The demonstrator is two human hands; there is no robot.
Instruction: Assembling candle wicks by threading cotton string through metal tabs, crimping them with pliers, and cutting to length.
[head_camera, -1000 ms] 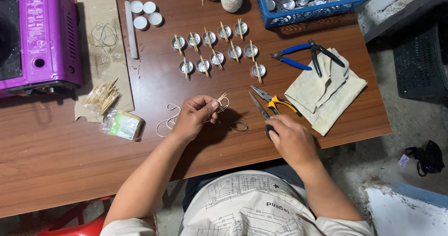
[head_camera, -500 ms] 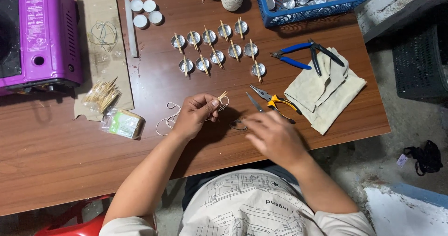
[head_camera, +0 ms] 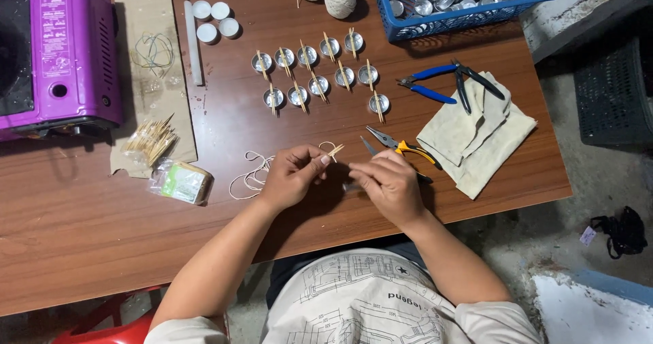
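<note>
Pinching a thin pale wooden stick (head_camera: 332,153) with a loop of cream cotton string (head_camera: 253,174) at its tip, the left hand (head_camera: 294,175) sits just above the brown wood-grain tabletop (head_camera: 81,228). The right hand (head_camera: 388,184), fingertips pressed together near the stick's end, appears to grip the string; what it holds is too small to confirm. Judged step: fixing a wick to a stick. The next move would call for fine fingertip tension.

At 1 o'clock of the hands lie yellow-handled steel pliers (head_camera: 398,145) and a folded beige cloth (head_camera: 476,136) bearing blue-handled pliers (head_camera: 435,82). At 12 o'clock stand small round metal cups (head_camera: 320,69), each crossed by a stick. At 10 o'clock lie a bundle of sticks (head_camera: 151,140) on brown cardboard (head_camera: 146,18) and a purple oven (head_camera: 51,52). Farthest: a blue plastic basket (head_camera: 469,14).
</note>
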